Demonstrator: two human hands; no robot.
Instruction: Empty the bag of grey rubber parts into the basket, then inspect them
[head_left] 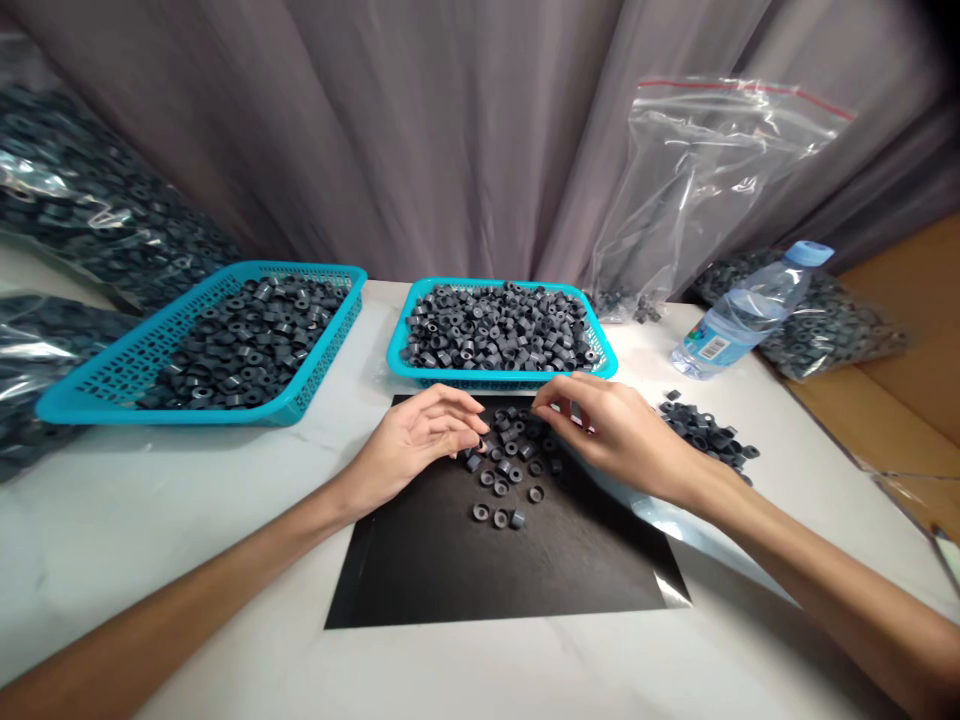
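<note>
Small dark grey plastic ring-shaped parts lie scattered on a black mat. Over the mat's left side, my left hand has its fingers curved toward the thumb, and one such part shows at the thumb tip. My right hand reaches in from the other side, thumb and forefinger pinched at the upper edge of the scattered group. Whatever lies between those right fingertips is too small or hidden to make out.
A blue basket full of similar parts stands behind the mat; another blue basket is at left. A loose pile, a water bottle and a clear zip bag are at right. Filled bags crowd the far left.
</note>
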